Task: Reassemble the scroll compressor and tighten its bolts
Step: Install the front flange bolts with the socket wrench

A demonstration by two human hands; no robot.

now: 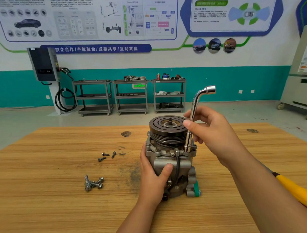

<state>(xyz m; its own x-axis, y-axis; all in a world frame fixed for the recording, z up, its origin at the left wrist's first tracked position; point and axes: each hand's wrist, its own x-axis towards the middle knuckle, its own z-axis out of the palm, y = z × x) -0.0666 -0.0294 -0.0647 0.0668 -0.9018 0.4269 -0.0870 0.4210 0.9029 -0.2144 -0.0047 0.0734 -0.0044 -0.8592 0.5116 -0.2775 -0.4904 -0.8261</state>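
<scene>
Left hand (pixel 154 178) grasps the compressor (pixel 168 161) body from the left, thumb laid across the front of the housing. Right hand (pixel 213 131) grips the shank of an L-shaped socket wrench (pixel 193 114), thumb & fingers curled round it. Wrench stands near upright, leaning a bit right. Its lower socket is down on the flange at the right edge of the housing; the bent end is up top, pointing right.

Compressor sits upright at center of frame on the wooden table (pixel 56 208), black grooved pulley (pixel 167 131) on top w/ a threaded shaft (pixel 170 120) poking out of the middle. Bolt heads (pixel 157 149) show along the flange on the left side. Black cable (pixel 177 165) runs down the front; green strip (pixel 196 189) at the lower right foot.

Left of center, three small dark bolts (pixel 107 155) lie loose on the tabletop. Nearer the lower left of those, a cluster of bigger silver bolts (pixel 93 183), one standing on its head. Lower right, a yellow-handled tool (pixel 296 193) lies on the table, partly behind the right forearm.

Further back, three grey shelf carts (pixel 130 96) stand along a teal-banded wall, parts piled on the mid & right ones. Charger box (pixel 43 64) w/ a looped cable hangs at upper left. Big posters (pixel 92 18) fill the top of the frame.
</scene>
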